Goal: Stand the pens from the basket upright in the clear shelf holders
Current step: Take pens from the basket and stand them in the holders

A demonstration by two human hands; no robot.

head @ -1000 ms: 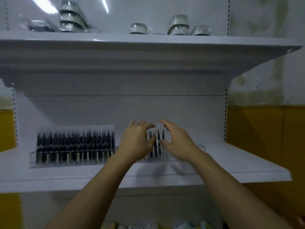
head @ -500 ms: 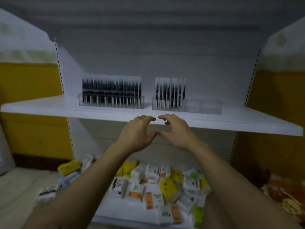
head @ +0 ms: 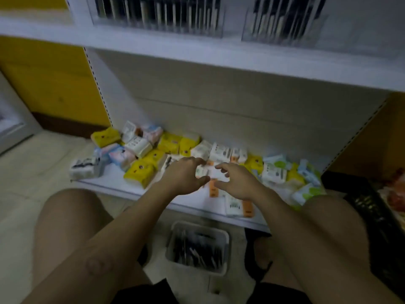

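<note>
left hand (head: pixel 186 177), right hand (head: pixel 237 183), fingers loosely curled, empty

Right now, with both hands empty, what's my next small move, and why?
Probably drop a hand to the basket and take some pens. The left hand and right hand hover open over the packets, holding nothing, and the right holder above looks only part filled.

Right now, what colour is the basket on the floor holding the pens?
The basket looks whitish-grey, best seen low in the head view, though dimly lit.
</note>
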